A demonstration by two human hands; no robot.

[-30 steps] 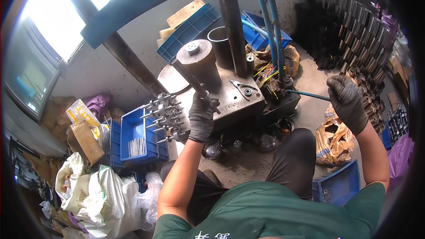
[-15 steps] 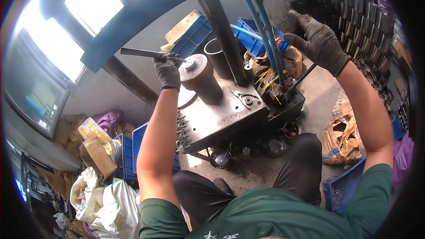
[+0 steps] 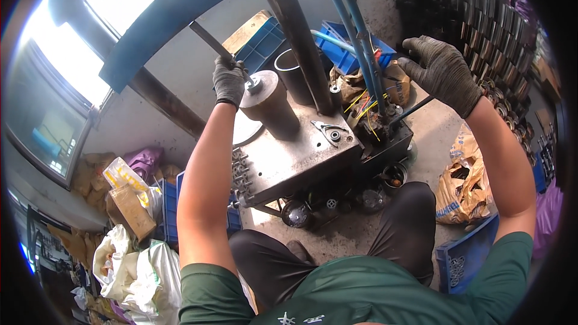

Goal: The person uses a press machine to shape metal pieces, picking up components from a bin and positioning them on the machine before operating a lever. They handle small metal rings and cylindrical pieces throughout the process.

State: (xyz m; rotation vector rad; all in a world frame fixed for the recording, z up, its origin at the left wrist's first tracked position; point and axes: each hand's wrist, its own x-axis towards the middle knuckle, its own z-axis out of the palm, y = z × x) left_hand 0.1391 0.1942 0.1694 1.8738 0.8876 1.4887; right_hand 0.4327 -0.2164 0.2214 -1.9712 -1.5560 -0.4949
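Note:
My left hand (image 3: 229, 82), in a grey work glove, is closed around a dark metal rod (image 3: 208, 41) that slants up and to the left. Its fingers are beside a small round metal part (image 3: 254, 84) on top of a thick steel cylinder (image 3: 268, 105). Whether the rod touches that part, I cannot tell. The cylinder stands on a metal machine table (image 3: 295, 165). My right hand (image 3: 442, 72), also gloved, is raised at the right with thumb and fingers apart and nothing in it. Below it a black lever (image 3: 413, 111) slopes up from the machine.
A dark pipe (image 3: 292, 69) and a steel column (image 3: 301, 42) stand behind the cylinder. Pliers (image 3: 328, 127) and a small ring (image 3: 335, 136) lie on the table. Blue hoses (image 3: 361, 36) run down at its right. A torn paper sack (image 3: 463, 189) stands on the floor.
The rod in my left hand has swung from nearly level to a steeper upward slant. My right hand has shifted slightly right and down, its fingers more bent. The view has moved a little.

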